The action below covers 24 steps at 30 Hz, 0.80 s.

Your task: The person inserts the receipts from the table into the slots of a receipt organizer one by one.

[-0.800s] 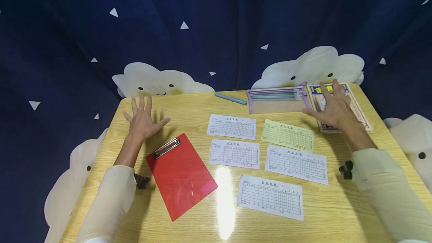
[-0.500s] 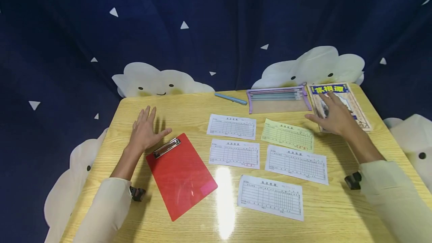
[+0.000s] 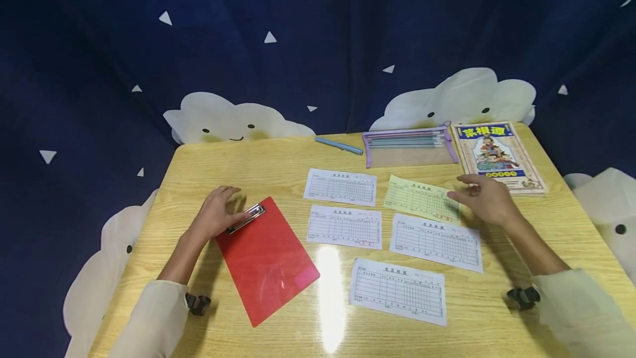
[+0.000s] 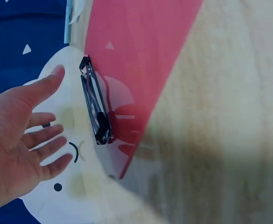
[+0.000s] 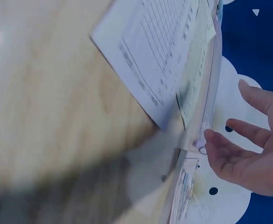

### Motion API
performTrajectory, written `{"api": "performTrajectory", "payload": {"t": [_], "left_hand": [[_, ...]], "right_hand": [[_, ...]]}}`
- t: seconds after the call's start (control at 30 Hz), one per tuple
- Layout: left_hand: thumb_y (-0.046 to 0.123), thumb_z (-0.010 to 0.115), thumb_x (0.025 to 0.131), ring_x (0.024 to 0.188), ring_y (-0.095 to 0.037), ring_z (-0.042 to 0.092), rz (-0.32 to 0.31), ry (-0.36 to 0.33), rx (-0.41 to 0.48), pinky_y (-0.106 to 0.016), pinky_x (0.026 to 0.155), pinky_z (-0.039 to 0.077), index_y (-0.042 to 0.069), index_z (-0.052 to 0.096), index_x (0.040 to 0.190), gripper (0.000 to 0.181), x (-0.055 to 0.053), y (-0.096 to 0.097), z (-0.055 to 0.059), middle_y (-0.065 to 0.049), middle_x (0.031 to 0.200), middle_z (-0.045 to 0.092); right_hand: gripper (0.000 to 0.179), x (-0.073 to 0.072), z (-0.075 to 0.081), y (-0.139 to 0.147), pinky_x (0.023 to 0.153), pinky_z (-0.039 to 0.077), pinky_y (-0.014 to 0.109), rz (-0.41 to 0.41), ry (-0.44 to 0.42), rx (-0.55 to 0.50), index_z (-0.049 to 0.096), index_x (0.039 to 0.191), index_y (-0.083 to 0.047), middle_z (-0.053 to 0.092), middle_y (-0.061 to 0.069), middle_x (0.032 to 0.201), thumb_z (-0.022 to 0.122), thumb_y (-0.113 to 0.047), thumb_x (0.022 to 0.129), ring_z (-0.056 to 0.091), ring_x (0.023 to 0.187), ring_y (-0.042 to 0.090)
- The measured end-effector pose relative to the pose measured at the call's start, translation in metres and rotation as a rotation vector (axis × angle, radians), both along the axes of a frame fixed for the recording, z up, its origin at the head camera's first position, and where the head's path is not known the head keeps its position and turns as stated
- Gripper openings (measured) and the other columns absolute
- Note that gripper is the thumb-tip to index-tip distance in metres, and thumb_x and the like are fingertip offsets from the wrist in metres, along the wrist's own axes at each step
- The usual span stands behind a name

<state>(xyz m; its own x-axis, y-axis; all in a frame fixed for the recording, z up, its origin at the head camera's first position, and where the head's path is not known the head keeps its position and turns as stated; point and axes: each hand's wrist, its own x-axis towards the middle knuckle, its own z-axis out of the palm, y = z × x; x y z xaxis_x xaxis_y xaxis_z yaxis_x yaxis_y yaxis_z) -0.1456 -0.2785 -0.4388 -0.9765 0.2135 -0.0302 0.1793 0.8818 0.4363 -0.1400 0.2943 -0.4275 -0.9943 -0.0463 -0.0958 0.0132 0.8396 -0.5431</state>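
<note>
My left hand (image 3: 215, 213) hovers at the top of a red clipboard (image 3: 270, 264), fingers loosely bent. The left wrist view shows a gap between this hand and the metal clip (image 4: 96, 105), and nothing in its grasp. Over the right end of a yellow receipt slip (image 3: 417, 196) is my right hand (image 3: 486, 199), its thumb and fingers spread apart and holding nothing. Below the yellow slip lies a white receipt slip (image 3: 437, 245), touching or overlapping its lower edge. The clipboard bears no paper.
More white slips lie mid-table: an upper one (image 3: 340, 188), a middle one (image 3: 344, 228) and a front one (image 3: 397, 294). Along the back are a blue pen (image 3: 339, 145), a purple-edged mesh pencil pouch (image 3: 412, 157) and an illustrated book (image 3: 519, 153). A dark blue curtain (image 3: 318, 43) hangs behind.
Both hands have come down and nearer: the left from behind the clipboard to its clip, the right from over the book to the yellow slip. Their fingers have gone from spread to bent.
</note>
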Motion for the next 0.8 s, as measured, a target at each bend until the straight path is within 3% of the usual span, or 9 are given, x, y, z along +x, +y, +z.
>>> {"api": "performTrajectory", "payload": {"t": [0.13, 0.4, 0.53, 0.67, 0.8], "left_hand": [[0.022, 0.08, 0.074, 0.104, -0.038, 0.058, -0.021, 0.011, 0.027, -0.05, 0.089, 0.048, -0.006, 0.055, 0.123, 0.062, 0.005, -0.001, -0.006, -0.023, 0.115, 0.06], [0.013, 0.081, 0.072, 0.087, -0.026, 0.06, -0.041, 0.029, 0.024, -0.042, 0.079, 0.048, 0.001, 0.069, 0.098, 0.032, 0.01, -0.003, -0.02, -0.014, 0.096, 0.066], [0.009, 0.08, 0.072, 0.081, -0.022, 0.058, -0.045, 0.03, 0.039, -0.037, 0.073, 0.047, 0.002, 0.07, 0.094, 0.025, 0.011, -0.002, -0.023, -0.012, 0.091, 0.065], [0.007, 0.079, 0.072, 0.08, -0.022, 0.058, -0.056, 0.033, 0.052, -0.036, 0.071, 0.047, 0.001, 0.07, 0.093, 0.024, 0.011, -0.001, -0.022, -0.012, 0.09, 0.064], [0.006, 0.079, 0.072, 0.079, -0.023, 0.059, -0.052, 0.029, 0.061, -0.036, 0.071, 0.048, 0.0, 0.07, 0.093, 0.024, 0.01, -0.001, -0.02, -0.013, 0.089, 0.064]], "right_hand": [[0.058, 0.006, -0.005, -0.005, 0.076, 0.05, 0.051, -0.019, 0.015, 0.013, 0.057, 0.121, 0.006, 0.064, 0.031, 0.108, 0.066, -0.04, 0.087, 0.061, 0.097, 0.044], [0.044, 0.01, -0.02, -0.016, 0.064, 0.039, 0.037, -0.031, 0.09, 0.062, 0.068, 0.099, 0.006, 0.063, 0.021, 0.085, 0.078, -0.029, 0.076, 0.052, 0.078, 0.03], [0.043, 0.012, -0.027, -0.017, 0.069, 0.038, 0.043, -0.017, 0.093, 0.067, 0.068, 0.097, 0.006, 0.06, 0.022, 0.086, 0.08, -0.029, 0.073, 0.047, 0.082, 0.032], [0.044, 0.013, -0.032, -0.019, 0.086, 0.038, 0.056, -0.013, 0.085, 0.066, 0.066, 0.098, 0.007, 0.058, 0.027, 0.095, 0.079, -0.028, 0.074, 0.048, 0.093, 0.039], [0.042, 0.015, -0.034, -0.021, 0.086, 0.038, 0.057, -0.039, 0.096, 0.062, 0.065, 0.097, 0.008, 0.055, 0.03, 0.102, 0.079, -0.025, 0.075, 0.048, 0.097, 0.043]]}}
